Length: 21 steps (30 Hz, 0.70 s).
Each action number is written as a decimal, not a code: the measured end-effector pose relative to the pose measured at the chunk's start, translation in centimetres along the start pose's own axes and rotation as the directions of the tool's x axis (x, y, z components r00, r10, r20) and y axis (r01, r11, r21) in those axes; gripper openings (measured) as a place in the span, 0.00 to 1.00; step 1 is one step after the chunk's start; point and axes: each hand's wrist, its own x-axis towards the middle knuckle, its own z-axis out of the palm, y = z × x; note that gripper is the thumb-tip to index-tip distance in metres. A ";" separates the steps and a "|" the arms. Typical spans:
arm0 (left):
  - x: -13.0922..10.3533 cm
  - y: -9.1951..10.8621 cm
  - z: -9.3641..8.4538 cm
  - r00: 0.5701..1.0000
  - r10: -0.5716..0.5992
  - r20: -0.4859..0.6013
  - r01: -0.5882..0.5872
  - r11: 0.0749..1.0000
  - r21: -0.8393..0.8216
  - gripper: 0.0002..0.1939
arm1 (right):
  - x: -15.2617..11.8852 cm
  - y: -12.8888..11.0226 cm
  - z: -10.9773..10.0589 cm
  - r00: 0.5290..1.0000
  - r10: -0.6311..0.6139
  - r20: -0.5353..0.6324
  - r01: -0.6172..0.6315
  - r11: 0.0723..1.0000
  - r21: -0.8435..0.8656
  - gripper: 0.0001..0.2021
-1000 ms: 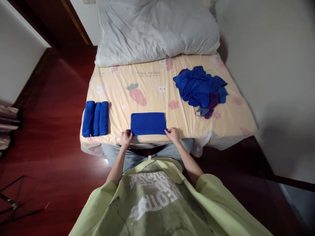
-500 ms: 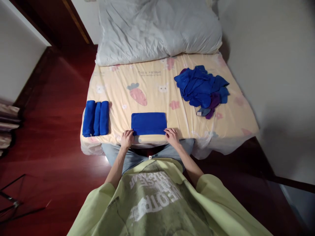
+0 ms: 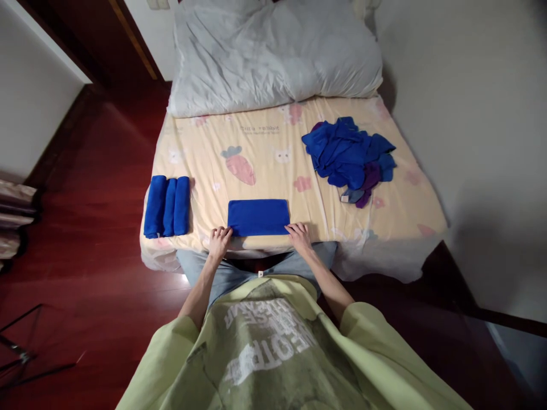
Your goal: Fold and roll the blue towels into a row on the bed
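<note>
A blue towel (image 3: 258, 217), folded into a flat rectangle, lies on the bed close to its front edge. My left hand (image 3: 219, 241) pinches its near left corner. At the near right corner, my right hand (image 3: 300, 237) grips the same towel with fingers pressed together. To the left, rolled blue towels (image 3: 169, 206) lie side by side. A loose heap of crumpled blue and purple cloths (image 3: 348, 156) sits on the right part of the bed.
The bed has a yellow sheet (image 3: 200, 154) with carrot and rabbit prints. A grey-white quilt (image 3: 273, 57) is bunched at the far end. A wall (image 3: 470, 114) runs along the right. Black stand legs (image 3: 23, 356) rest on the red floor at lower left.
The far edge of the folded towel sits slightly nearer to me, and its shape looks a little shallower. Both hands stay at its near corners. The camera view has shifted slightly.
</note>
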 end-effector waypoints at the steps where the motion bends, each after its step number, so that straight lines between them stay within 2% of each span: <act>1: -0.7 -0.1 0.0 1.000 0.017 0.015 -0.017 1.000 0.000 0.22 | -0.7 0.2 0.0 0.999 -0.029 0.015 0.029 1.000 0.001 0.24; 3: -2.0 0.0 0.2 0.999 0.029 0.028 -0.029 1.000 -0.003 0.22 | -1.9 0.4 0.2 0.998 -0.062 0.027 0.062 0.998 0.008 0.24; 6: -3.0 0.2 0.6 1.000 -0.013 0.020 0.013 1.000 -0.013 0.23 | -3.0 0.2 0.5 0.998 -0.057 -0.001 0.057 0.998 0.024 0.24; 14: -2.2 -0.5 0.5 0.992 -0.129 -0.010 0.125 0.976 -0.180 0.24 | -2.3 1.1 0.0 0.995 -0.101 0.011 0.099 0.989 0.113 0.25; 17: -1.9 -0.6 0.4 0.987 -0.161 -0.021 0.151 0.961 -0.231 0.22 | -1.9 1.6 0.1 0.998 -0.064 -0.022 0.067 0.976 0.209 0.23; 21: -1.6 -0.8 0.6 0.980 -0.198 -0.033 0.181 0.942 -0.283 0.18 | -1.1 2.1 0.4 0.998 0.050 -0.043 -0.033 0.946 0.321 0.18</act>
